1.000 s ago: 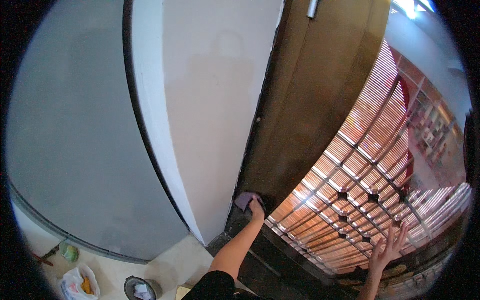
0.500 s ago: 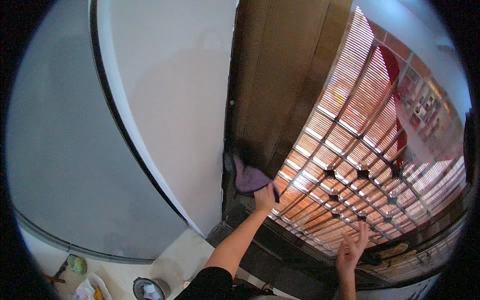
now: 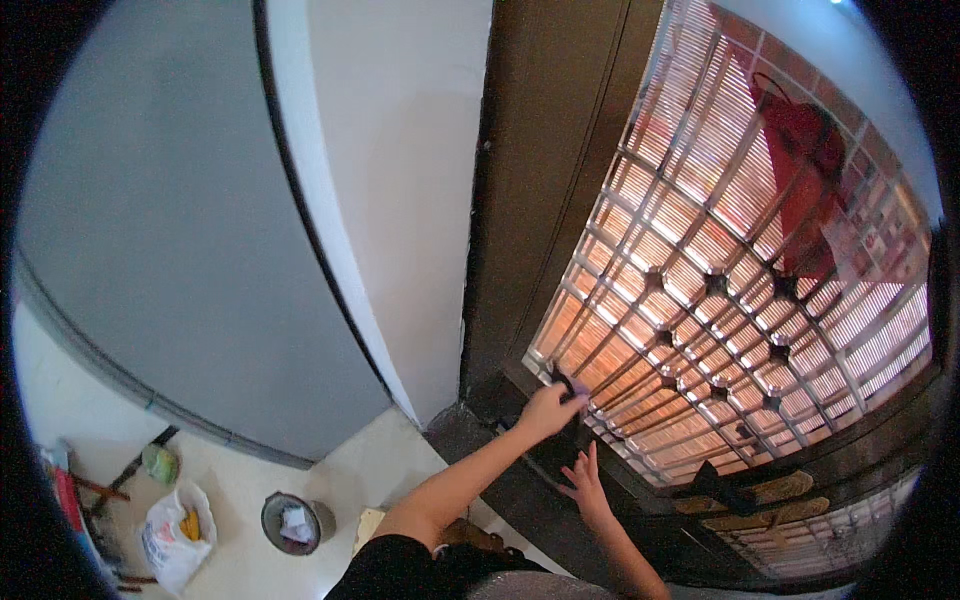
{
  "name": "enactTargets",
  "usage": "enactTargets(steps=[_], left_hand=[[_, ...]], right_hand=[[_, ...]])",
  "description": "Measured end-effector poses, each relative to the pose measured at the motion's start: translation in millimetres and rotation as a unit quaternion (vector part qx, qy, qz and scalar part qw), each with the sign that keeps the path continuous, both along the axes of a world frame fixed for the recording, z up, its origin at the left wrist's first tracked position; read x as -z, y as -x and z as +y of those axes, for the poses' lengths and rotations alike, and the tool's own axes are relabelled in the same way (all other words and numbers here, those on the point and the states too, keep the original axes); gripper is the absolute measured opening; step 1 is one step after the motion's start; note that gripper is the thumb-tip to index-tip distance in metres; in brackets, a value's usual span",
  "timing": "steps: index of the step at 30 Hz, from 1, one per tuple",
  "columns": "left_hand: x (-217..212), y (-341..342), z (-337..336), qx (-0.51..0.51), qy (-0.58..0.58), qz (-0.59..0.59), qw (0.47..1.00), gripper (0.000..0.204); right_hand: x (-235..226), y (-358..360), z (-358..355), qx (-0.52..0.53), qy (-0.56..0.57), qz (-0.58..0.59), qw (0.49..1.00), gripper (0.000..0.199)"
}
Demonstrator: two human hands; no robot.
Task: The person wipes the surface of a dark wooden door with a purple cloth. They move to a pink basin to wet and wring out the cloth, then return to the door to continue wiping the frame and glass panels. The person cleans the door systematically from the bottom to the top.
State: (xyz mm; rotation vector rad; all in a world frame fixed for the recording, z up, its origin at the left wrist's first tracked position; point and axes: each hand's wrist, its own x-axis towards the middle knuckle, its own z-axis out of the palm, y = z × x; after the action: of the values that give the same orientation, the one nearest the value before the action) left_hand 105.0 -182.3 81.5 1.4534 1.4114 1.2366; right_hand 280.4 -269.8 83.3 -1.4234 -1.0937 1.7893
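Note:
My left hand (image 3: 550, 412) is closed around a purple cloth with dark trim (image 3: 578, 385), mostly hidden by the fingers. It presses the cloth against the lower left corner of a metal grille (image 3: 716, 284), where the bars meet the dark brown frame (image 3: 535, 200). Just below and to the right, my right hand (image 3: 588, 485) has its fingers spread and holds nothing. It hovers over the dark lower part of the frame; whether it touches is unclear.
A grey panel (image 3: 170, 230) and white wall (image 3: 400, 180) stand left. On the floor are a dark bin (image 3: 318, 528) with crumpled paper inside, a white plastic bag (image 3: 178, 560) holding something yellow, and a round green object (image 3: 160, 463). Red cloth (image 3: 805, 150) hangs behind the grille.
My left hand has carried the cloth from the brown frame onto the grille's lower corner. My right hand has come left and lower, closer to the left. The whole view has shifted.

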Motion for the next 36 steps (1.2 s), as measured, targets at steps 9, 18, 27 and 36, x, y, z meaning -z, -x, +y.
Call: enactTargets(steps=[9, 18, 27, 36], left_hand=[[23, -22, -127, -0.123, -0.055, 0.124, 0.983, 0.048], [23, 114, -254, -0.463, 0.053, -0.126, 0.876, 0.042], [96, 154, -332, -0.59, 0.087, -0.123, 0.793, 0.034], [187, 117, -363, -0.657, 0.136, -0.098, 0.735, 0.034]], right_hand=[[35, -6, 1, 0.0, 0.188, 0.209, 0.96, 0.04], [-216, 131, 139, -0.077, -0.849, -0.189, 0.488, 0.044], [-157, 253, 235, -0.256, -0.721, -0.59, 0.257, 0.053], [184, 249, 270, -0.428, -0.621, -0.648, 0.107, 0.049]])
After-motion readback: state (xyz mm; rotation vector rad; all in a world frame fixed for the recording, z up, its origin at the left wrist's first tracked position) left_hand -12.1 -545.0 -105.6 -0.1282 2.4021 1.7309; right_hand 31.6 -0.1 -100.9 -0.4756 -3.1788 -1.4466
